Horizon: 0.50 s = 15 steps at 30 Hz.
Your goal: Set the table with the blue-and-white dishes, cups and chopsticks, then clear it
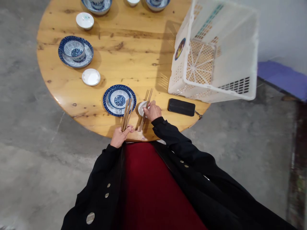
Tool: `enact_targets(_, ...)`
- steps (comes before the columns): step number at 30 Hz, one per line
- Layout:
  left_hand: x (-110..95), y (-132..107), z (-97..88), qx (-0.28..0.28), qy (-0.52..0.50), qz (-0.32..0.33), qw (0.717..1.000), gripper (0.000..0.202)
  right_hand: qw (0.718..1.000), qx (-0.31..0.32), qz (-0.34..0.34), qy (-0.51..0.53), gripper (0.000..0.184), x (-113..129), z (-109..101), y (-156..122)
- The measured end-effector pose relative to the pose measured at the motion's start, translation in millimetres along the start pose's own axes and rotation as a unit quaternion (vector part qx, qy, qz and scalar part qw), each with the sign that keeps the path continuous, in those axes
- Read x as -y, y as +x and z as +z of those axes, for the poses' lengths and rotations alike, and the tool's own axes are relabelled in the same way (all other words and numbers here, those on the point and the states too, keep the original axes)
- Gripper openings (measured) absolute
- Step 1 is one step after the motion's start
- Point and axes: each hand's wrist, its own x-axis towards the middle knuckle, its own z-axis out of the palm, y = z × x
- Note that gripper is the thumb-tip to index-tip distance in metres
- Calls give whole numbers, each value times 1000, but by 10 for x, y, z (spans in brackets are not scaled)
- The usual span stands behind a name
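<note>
Near the front edge of the wooden table, my left hand [121,135] is closed around a bundle of chopsticks [126,115] that points up and away. My right hand [153,111] pinches a pair of chopsticks [144,118], slanted across a small white dish [141,109]. The hand and chopsticks partly cover that dish. Just left of it sits a blue-patterned plate [105,101] with a matching bowl [120,99] on it. The bundle's tips overlap the plate's right side in view; whether they touch it I cannot tell.
A tall white plastic crate [178,72] stands at the table's right side. In front of it lies a black phone [181,107] with a strap. Further back are a blue-patterned plate with a bowl [90,52], white dishes [91,77] and more bowls [103,11]. The table [134,67] is round-edged.
</note>
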Motion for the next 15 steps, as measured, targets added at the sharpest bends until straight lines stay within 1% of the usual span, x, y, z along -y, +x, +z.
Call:
enact_targets(5, 13, 35, -13, -3, 0, -3, 1000, 54, 1000, -3, -2, 4, 27, 11, -4, 6)
enact_targets(8, -15, 38, 0, 7, -12, -8, 1000, 53, 1000, -9, 3, 7, 28, 6, -7, 1)
enact_targets(13, -120, 25, 37, 14, -46, -14, 999, 52, 998, -42, 2, 45, 31, -27, -67, -53)
enact_targets(15, -161, 23, 38, 23, -55, -14, 998, 52, 995, -63, -12, 77, 30, -26, -124, -94)
